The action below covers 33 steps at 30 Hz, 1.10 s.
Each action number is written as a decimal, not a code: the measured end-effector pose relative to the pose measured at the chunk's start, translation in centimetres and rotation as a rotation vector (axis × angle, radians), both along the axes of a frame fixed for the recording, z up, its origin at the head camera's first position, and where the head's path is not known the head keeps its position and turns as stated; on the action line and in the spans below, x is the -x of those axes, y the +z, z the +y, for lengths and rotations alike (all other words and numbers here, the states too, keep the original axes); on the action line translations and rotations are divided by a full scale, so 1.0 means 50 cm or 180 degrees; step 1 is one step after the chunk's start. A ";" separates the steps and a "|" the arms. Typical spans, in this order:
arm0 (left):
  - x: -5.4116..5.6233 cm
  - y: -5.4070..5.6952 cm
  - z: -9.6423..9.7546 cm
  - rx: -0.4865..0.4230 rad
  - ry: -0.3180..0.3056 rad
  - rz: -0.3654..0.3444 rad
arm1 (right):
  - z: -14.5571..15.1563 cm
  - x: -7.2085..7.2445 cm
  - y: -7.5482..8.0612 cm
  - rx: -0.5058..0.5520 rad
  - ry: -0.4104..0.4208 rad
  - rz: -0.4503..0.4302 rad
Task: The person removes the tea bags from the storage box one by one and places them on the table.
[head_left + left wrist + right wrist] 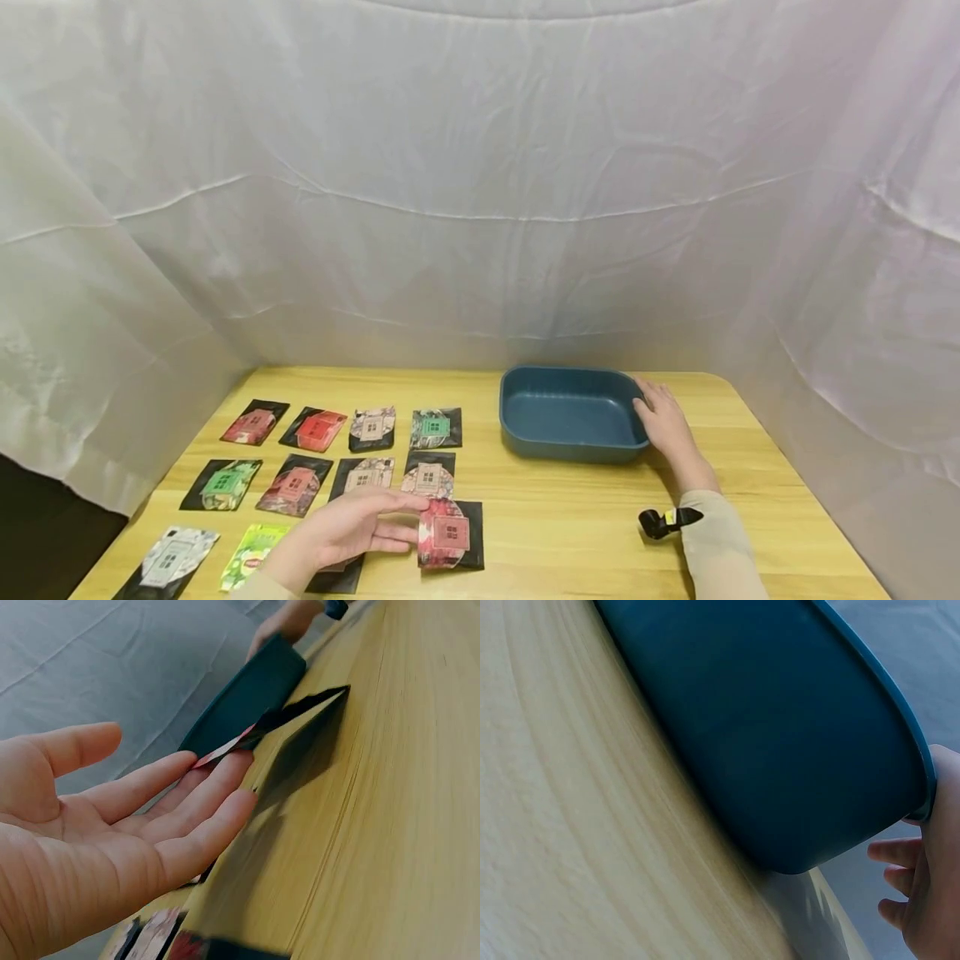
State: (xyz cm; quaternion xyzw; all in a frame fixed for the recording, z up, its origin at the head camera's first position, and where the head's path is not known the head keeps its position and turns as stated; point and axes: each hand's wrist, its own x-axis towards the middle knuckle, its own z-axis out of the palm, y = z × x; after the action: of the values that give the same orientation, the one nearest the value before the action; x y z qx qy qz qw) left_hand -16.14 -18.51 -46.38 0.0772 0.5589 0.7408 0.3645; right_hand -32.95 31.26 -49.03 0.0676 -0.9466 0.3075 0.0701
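Note:
In the head view, my left hand (352,525) is at the front centre beside a red-and-black sachet (450,533). Its fingers are nearly straight and touch the sachet's left side. The left wrist view has the thumb standing apart and the sachet (255,729) tilted, one side raised at the fingertips and its far corner low at the tabletop. My right hand (667,425) grips the right end of a blue rectangular bin (577,452) by its rim. From the right wrist camera, the right hand (937,877) has several fingers beyond the bin's outer wall (780,735).
Rows of flat sachets lie on the wooden table (555,533) to the left, including a green one (437,427), a red one (315,429) and a lime-green one (251,550). Pale cloth (480,250) hangs around the back and sides. A black device (663,522) sits at the right wrist.

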 end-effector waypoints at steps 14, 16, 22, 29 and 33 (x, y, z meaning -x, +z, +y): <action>0.000 0.005 -0.059 0.0294 -0.0328 0.0025 | -0.002 -0.001 0.008 -0.0007 -0.0008 0.0015; 0.004 0.007 -0.063 0.0383 -0.0353 0.0044 | -0.002 -0.002 0.008 0.0008 -0.0011 0.0024; 0.016 0.016 -0.073 0.0792 -0.0321 0.0083 | -0.003 -0.005 0.008 0.0016 -0.0021 0.0022; 0.016 0.029 -0.079 0.1186 -0.0140 0.0203 | -0.003 -0.005 0.005 -0.0034 -0.0006 0.0005; 0.014 0.035 -0.085 0.1261 -0.0063 0.0256 | -0.002 -0.004 0.003 -0.0037 -0.0014 0.0038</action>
State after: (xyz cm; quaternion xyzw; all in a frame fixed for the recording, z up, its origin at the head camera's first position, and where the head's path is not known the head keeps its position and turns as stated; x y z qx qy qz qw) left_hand -16.85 -22.74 -44.61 0.0390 0.7071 0.6090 0.3573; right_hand -32.76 31.17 -48.87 0.0677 -0.9480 0.3014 0.0761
